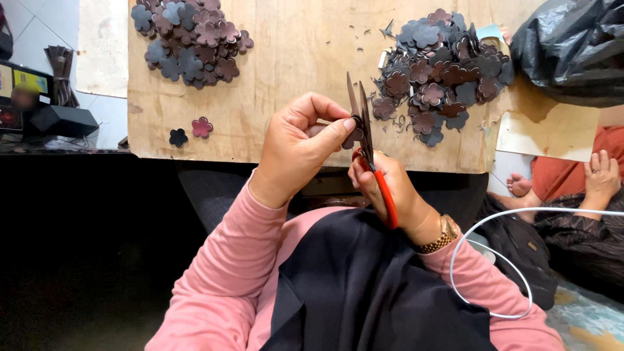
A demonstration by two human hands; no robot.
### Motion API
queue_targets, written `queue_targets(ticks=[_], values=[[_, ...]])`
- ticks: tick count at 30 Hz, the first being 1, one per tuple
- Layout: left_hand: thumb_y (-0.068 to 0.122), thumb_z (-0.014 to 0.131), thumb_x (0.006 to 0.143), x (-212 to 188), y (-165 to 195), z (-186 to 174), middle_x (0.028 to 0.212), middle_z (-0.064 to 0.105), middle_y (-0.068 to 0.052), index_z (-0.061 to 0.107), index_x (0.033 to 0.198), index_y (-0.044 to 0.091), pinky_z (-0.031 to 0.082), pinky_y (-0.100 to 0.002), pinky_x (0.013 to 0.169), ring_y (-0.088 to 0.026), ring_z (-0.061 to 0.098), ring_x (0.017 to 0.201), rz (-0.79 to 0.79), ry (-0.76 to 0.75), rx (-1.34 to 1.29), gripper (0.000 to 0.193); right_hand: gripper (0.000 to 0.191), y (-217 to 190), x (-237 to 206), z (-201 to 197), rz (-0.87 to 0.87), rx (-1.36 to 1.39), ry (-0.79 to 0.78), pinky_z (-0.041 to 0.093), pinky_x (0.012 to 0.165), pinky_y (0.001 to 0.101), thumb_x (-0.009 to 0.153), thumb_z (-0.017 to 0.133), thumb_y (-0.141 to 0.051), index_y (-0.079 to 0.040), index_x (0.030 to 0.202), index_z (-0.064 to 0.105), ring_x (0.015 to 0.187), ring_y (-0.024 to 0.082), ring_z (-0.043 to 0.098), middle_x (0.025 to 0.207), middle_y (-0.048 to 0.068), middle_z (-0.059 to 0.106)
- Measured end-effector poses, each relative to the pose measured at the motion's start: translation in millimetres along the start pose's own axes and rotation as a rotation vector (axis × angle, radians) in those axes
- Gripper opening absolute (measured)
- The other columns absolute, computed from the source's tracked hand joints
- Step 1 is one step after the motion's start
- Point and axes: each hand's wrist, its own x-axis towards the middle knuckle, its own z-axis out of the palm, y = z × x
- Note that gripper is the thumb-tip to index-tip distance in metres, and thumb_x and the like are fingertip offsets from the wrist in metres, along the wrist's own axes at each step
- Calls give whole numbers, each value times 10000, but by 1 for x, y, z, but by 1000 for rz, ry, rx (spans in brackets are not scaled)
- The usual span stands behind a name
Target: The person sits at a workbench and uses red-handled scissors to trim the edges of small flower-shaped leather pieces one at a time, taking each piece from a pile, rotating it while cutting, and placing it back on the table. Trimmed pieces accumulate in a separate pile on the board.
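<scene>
— leather, by the look: small dark flower cutout (353, 135) pinched in left hand (296, 153), thumb + forefinger closed on its near edge, just over front edge of board (299, 78).
— right hand (390, 192)?
— wrapped round red handles of scissors (365, 140), fingers mostly hidden behind them. blades up, nearly closed, right against the cutout. can't tell if actually biting in.
— how would that piece handle?
— prob. light, thin, flexible but w/ some body, holds its petal shape. not fragile, not slippery judging by matte face. small tho, so easy to fumble. best held by a petal opposite the blades, flat between pads, as now.
— rest of the stock?
— two piles on board: brown/grey flowers top left (190, 39), bigger dark heap top right (442, 68) w/ offcut slivers round it. two loose flowers near left front edge, one black (177, 137), one maroon (202, 127).
— anything else nearby?
— black plastic bag (569, 49) at far right, touching board corner. white cable (494, 260) looping over lap. gold watch (443, 235) on right wrist. another person's hand (601, 175) + bare foot (519, 185) at right, well apart from the work.
</scene>
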Motion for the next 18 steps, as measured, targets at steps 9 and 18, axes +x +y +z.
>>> queue_targets(ticks=[9, 18], values=[[-14, 719, 975, 1, -3, -4, 985, 660, -3, 591, 1123, 27, 536, -188, 752, -43, 632, 841, 25, -35, -136, 200, 529, 2, 0, -2, -2, 10, -37, 425, 687, 230, 1009, 545, -614, -88, 973, 505, 774, 86, 468, 843, -14, 508], [3, 718, 969, 3, 4, -7, 988, 677, -22, 569, 1189, 40, 543, -187, 736, -57, 664, 851, 12, -41, -78, 269, 477, 9, 0, -4, 70, 67, -47, 412, 655, 226, 1007, 577, -555, -90, 939, 495, 750, 78, 456, 842, -17, 510]])
